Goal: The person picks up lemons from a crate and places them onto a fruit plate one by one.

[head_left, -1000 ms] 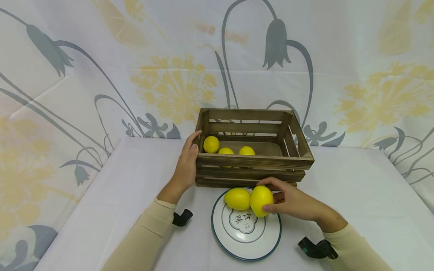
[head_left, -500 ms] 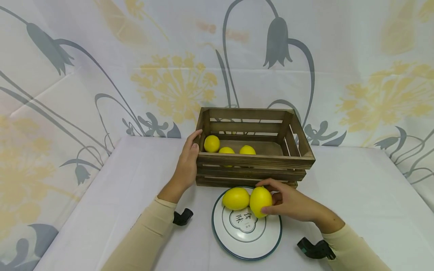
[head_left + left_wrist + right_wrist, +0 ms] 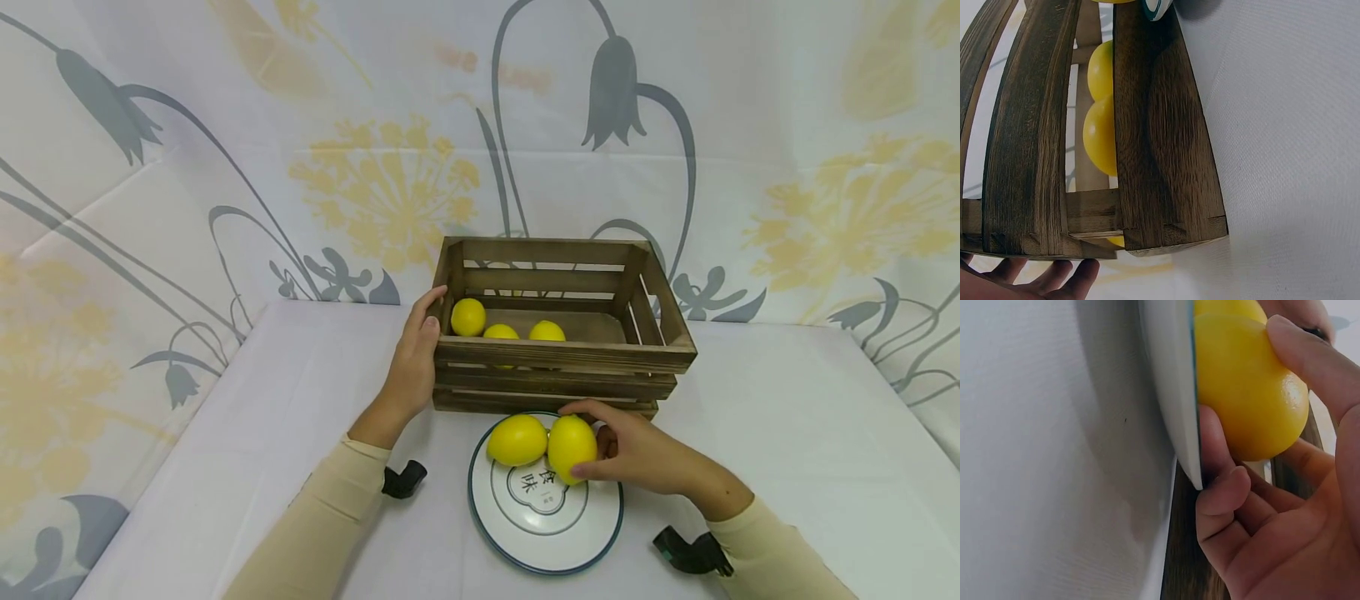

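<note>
My left hand [image 3: 411, 358] rests against the left end of a slatted wooden crate [image 3: 562, 358]. In the left wrist view its fingertips lie along the crate's end, fingers fairly straight. My right hand [image 3: 637, 446] holds a yellow lemon [image 3: 572, 448] between thumb and fingers, over the white plate [image 3: 547, 542] with a dark rim. In the right wrist view the thumb lies on one side of that lemon [image 3: 1247, 387], with fingers curled under it at the plate's edge. A second lemon [image 3: 517, 440] lies left of it on the plate.
Inside the crate, a lemon [image 3: 468, 317] sits in the left corner, with two more partly hidden behind the front slats. The plate stands right in front of the crate on a white cloth [image 3: 787, 433]. A patterned curtain [image 3: 375, 83] hangs behind.
My right hand has shifted slightly left with its lemon, and the second lemon on the plate has moved left too. The left hand and crate stay put.
</note>
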`<state>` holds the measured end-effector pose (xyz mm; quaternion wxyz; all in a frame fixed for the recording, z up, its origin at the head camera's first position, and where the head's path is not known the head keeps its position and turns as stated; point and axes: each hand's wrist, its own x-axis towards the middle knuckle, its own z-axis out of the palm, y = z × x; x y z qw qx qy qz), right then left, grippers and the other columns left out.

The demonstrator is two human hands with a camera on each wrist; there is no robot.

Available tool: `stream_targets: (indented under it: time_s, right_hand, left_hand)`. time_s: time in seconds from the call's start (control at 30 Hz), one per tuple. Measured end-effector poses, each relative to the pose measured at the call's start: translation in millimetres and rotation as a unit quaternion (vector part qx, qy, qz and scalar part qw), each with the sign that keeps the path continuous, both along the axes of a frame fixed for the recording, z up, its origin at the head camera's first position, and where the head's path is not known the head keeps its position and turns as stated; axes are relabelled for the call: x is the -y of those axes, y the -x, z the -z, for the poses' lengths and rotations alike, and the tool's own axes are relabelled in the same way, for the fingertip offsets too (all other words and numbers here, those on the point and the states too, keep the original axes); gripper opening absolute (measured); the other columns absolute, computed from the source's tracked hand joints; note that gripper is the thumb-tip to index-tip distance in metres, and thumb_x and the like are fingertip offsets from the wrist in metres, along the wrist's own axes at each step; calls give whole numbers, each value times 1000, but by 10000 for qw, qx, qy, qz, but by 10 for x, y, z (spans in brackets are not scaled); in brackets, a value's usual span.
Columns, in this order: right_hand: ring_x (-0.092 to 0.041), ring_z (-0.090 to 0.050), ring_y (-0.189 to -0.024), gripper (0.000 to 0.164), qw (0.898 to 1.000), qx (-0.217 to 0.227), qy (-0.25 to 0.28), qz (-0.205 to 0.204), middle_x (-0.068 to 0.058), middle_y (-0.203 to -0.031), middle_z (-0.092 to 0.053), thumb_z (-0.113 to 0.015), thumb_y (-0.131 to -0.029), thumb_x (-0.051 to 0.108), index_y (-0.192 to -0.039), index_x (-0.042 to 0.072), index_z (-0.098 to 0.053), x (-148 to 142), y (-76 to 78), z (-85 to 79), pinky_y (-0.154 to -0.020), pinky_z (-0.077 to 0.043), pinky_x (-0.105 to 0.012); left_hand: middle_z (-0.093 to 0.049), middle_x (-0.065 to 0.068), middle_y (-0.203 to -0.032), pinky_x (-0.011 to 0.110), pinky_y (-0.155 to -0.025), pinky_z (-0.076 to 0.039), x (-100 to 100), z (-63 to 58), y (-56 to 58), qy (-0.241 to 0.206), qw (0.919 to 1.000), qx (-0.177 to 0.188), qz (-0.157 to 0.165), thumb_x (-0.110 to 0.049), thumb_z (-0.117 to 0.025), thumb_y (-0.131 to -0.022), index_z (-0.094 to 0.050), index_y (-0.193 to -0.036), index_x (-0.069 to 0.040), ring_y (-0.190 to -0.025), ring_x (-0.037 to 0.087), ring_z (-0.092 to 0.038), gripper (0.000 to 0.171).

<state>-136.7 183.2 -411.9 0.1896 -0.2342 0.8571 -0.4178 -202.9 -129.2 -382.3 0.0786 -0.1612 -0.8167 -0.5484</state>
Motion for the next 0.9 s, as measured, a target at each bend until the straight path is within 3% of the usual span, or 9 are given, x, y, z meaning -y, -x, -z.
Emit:
stream_targets:
  time_s: [0.57, 0.9]
  right_hand:
    - [-11, -55, -77, 72, 9996, -241, -145, -75, -1, -95, -60, -79, -85, 36, -145, 12, -47, 12, -7, -45, -67, -50, -24]
    - [-9, -56, -80, 78, 9990, -360, -244, -53, -8, -118, -58, -77, -86, 40, -151, 15, -40, -18, -44, -82, -70, -53, -24]
  left_hand:
    - [-21, 5, -166, 56, -123, -14, -1, -18, 0, -5, 10000, -51, -15, -34, -20, -110, -27, -156, -20, -152, 27, -20, 49]
    - [-23, 5, -165, 55, -123, -15, -3, -13, -11, 41, 9999, -82, -44, -34, -21, -110, -27, -156, -20, -150, 27, -23, 49]
